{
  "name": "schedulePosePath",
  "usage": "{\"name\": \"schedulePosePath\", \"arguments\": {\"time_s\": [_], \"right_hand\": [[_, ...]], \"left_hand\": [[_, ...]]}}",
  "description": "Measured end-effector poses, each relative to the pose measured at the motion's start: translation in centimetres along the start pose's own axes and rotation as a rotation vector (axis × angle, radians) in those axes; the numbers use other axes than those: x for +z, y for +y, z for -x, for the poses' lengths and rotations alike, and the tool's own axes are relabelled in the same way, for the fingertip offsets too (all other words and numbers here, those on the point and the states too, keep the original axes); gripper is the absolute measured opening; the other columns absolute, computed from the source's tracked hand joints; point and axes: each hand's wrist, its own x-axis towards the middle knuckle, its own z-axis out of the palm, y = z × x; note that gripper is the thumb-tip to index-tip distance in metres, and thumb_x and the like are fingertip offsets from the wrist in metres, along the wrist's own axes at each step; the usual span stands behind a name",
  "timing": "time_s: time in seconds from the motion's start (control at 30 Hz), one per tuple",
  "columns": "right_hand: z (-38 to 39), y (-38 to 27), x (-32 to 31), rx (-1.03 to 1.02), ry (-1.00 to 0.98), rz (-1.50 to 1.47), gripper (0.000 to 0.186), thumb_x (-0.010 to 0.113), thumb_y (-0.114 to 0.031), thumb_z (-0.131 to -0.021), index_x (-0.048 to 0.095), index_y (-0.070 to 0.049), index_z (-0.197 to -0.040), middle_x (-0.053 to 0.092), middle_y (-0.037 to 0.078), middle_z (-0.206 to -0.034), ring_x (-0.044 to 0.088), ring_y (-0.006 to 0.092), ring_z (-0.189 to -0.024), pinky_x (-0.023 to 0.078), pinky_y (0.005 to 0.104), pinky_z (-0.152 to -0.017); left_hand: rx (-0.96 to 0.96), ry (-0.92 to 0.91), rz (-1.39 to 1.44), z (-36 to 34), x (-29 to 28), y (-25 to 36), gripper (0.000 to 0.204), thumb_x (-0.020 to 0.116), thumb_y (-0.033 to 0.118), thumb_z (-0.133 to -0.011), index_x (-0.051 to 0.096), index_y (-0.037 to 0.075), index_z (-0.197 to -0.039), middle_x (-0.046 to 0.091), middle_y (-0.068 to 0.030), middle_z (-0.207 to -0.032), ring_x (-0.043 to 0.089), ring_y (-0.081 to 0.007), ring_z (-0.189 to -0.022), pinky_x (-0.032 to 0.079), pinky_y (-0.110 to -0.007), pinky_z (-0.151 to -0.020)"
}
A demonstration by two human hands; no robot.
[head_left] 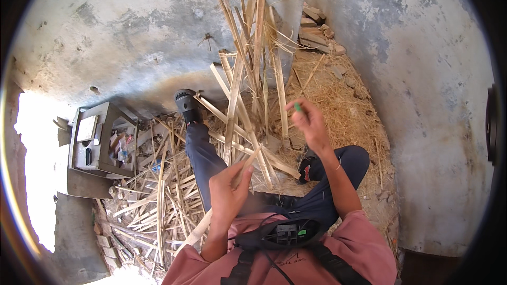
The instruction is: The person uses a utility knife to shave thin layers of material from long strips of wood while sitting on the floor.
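Observation:
My left hand (229,190) is closed around a pale split bamboo strip (199,230). The strip's tip pokes out above the fingers, and its lower part slants down past my forearm. My right hand (310,124) is raised beyond my knee, its fingers loosely apart and nothing visibly held in them. Something green (297,107) is on one of its fingers. Behind it, several long bamboo strips (259,37) lean upright against the wall. Other split strips (232,111) cross at a slant between my legs.
A worn box-like cabinet (103,137) with odds and ends inside stands at the left. Many cut strips (158,206) litter the floor around my left leg. Straw-like shavings (343,111) cover the right side, with broken bricks (317,31) in the far corner. Grey walls (422,100) close in the space.

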Motion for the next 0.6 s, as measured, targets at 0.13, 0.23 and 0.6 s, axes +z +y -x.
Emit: {"name": "schedulePosePath", "arguments": {"time_s": [0.13,0.23,0.6], "right_hand": [[1.3,-1.8,2.5,0.177,-0.359,-0.171,0.029,0.083,-0.027,-0.096,0.079,-0.007,-0.116,0.069,-0.004,-0.086,0.057,0.0043,-0.076,0.043,0.0244,-0.063],[1.8,-2.1,3.4,0.222,-0.389,-0.239,0.025,0.088,-0.017,-0.091,0.080,-0.004,-0.111,0.073,-0.002,-0.087,0.059,0.0032,-0.075,0.044,0.0230,-0.064],[2.1,-3.2,3.6,0.253,-0.365,-0.316,0.014,0.084,-0.013,-0.095,0.079,-0.001,-0.100,0.075,0.000,-0.087,0.061,0.0026,-0.074,0.045,0.0215,-0.066]], "left_hand": [[0.083,0.093,-0.027,-0.4,0.5,0.0,0.025,0.079,0.017,-0.098,0.080,0.002,-0.117,0.072,-0.0183,-0.078,0.067,-0.0200,-0.063,0.052,-0.033,-0.063],[0.083,0.079,-0.017,-0.8,1.1,0.4,0.026,0.080,0.018,-0.097,0.080,0.002,-0.117,0.072,-0.0180,-0.078,0.066,-0.0196,-0.062,0.052,-0.033,-0.063],[0.102,0.075,-0.002,-1.1,2.3,0.1,0.028,0.082,0.017,-0.096,0.079,0.001,-0.119,0.068,-0.0159,-0.075,0.060,-0.0170,-0.060,0.049,-0.033,-0.059]]}}
